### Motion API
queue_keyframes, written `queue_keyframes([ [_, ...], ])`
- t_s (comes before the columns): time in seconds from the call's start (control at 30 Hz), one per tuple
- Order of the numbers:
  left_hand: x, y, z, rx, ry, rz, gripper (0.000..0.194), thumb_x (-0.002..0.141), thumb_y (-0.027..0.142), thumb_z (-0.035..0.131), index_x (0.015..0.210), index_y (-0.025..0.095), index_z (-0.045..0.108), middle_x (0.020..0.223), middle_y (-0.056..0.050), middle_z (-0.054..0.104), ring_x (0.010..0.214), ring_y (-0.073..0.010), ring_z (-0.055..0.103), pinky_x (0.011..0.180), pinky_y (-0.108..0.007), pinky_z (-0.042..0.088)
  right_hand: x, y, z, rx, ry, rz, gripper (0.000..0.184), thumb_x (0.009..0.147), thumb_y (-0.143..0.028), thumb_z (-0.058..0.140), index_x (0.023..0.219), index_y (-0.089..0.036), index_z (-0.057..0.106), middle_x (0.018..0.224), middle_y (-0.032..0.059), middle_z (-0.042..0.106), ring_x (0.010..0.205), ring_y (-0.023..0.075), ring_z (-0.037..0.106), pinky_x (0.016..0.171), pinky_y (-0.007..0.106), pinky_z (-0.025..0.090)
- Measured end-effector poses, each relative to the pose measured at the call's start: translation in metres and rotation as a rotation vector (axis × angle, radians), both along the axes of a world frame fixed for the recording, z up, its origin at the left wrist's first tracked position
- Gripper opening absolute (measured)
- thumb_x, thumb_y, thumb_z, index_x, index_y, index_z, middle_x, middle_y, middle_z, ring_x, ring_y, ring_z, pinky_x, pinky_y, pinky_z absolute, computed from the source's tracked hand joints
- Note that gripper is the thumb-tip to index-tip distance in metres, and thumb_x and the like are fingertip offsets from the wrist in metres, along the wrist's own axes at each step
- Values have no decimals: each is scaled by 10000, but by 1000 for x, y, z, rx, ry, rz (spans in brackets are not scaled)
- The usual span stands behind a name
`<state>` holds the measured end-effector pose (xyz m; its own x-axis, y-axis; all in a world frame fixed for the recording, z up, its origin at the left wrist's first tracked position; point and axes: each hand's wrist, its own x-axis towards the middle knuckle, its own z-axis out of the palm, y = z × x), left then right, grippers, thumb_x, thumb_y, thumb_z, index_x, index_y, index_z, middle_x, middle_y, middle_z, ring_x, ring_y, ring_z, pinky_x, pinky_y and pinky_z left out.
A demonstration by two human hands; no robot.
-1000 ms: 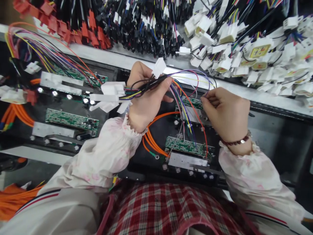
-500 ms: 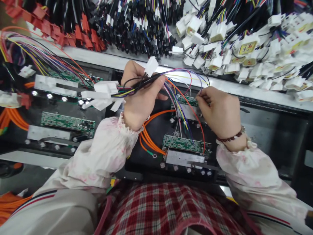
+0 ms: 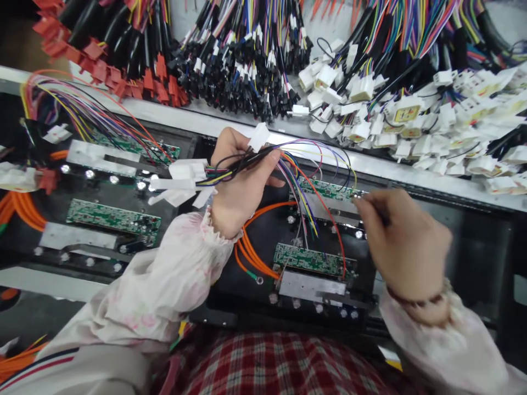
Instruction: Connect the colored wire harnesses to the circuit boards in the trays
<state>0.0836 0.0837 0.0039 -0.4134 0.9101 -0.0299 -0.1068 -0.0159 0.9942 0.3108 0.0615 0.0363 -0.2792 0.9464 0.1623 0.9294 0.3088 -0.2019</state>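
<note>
My left hand (image 3: 242, 184) is closed around a wire harness (image 3: 255, 157), thumb pressed on its dark wires. White plastic connectors (image 3: 185, 178) stick out to the left of that hand, and a white connector (image 3: 259, 136) rises above it. Coloured wires (image 3: 298, 184) fan out to the right. Some run down to the lower green circuit board (image 3: 308, 258); others arch over to the upper green circuit board (image 3: 319, 188). My right hand (image 3: 405, 236), blurred, has its fingertips pinched together at the right end of the upper board, near a yellow wire. What they hold, if anything, is too small to make out.
Bundles with red connectors (image 3: 99, 71), black connectors (image 3: 247, 82) and white connectors (image 3: 411, 115) hang behind a pale rail (image 3: 197, 123). A second unit with wired boards (image 3: 113, 216) lies left. Orange cables (image 3: 249, 241) coil between the units.
My right hand has moved down and to the right, from the thin arching wires to the right end of the upper board. My left hand still grips the harness. The view has shifted slightly.
</note>
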Motion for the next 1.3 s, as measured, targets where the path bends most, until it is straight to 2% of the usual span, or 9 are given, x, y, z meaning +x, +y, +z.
queue_keyframes([
  [0.1,-1,1,-3,15,-20,-8,411,755,228,860,796,262,453,728,31,686,625,-188,729,407,-287,614,15,-30,6,-175,-65,102,375,1004,-490,494,793,-216,640,555,-11,597,442,144,528,472,295,282],
  [0.17,-1,2,-5,16,-26,-5,433,737,230,872,816,264,447,747,35,696,631,-185,731,404,-275,610,24,-40,6,-322,-9,156,337,1008,-442,496,793,-219,628,621,-12,616,497,141,565,502,289,330],
  [0.23,-1,3,-6,-1,-26,1,449,727,227,876,838,268,443,773,33,709,646,-185,734,406,-263,608,37,-40,8,-381,69,133,278,1008,-398,497,855,-217,643,768,11,656,626,149,625,584,284,407],
  [0.4,1,4,-5,-17,-35,-11,457,722,227,878,852,270,441,790,33,714,639,-175,733,414,-239,615,68,-21,15,-163,-4,-34,262,1000,-378,504,919,-205,684,860,59,667,717,196,632,628,320,435],
  [0.53,3,4,-4,9,19,10,431,739,215,876,863,267,466,799,36,706,680,-173,745,440,-229,630,68,-3,0,-17,153,-89,168,960,-322,585,947,-204,704,921,61,741,828,211,690,731,325,497],
  [0.63,3,3,-4,7,32,22,441,722,207,888,861,260,474,810,34,710,694,-177,752,457,-230,643,67,8,-18,-89,201,-140,144,917,-336,631,918,-217,712,868,29,761,752,198,708,684,309,502],
  [0.73,1,4,-5,20,18,13,449,704,198,900,858,253,481,801,23,722,680,-178,752,436,-214,623,70,12,-26,-180,258,-182,146,885,-348,655,911,-219,718,851,22,764,748,189,718,695,301,516],
  [0.93,0,6,-7,12,-53,41,472,635,196,929,796,249,489,749,31,718,600,-151,725,401,-185,583,73,14,-25,-257,381,-220,178,868,-373,658,909,-211,719,845,30,770,751,206,726,707,338,532],
  [1.3,-3,2,-5,20,44,-3,426,714,203,899,791,257,484,777,20,706,657,-176,747,398,-232,532,75,19,-27,-290,363,-225,201,849,-398,681,907,-214,740,839,24,767,742,194,721,667,310,530],
])
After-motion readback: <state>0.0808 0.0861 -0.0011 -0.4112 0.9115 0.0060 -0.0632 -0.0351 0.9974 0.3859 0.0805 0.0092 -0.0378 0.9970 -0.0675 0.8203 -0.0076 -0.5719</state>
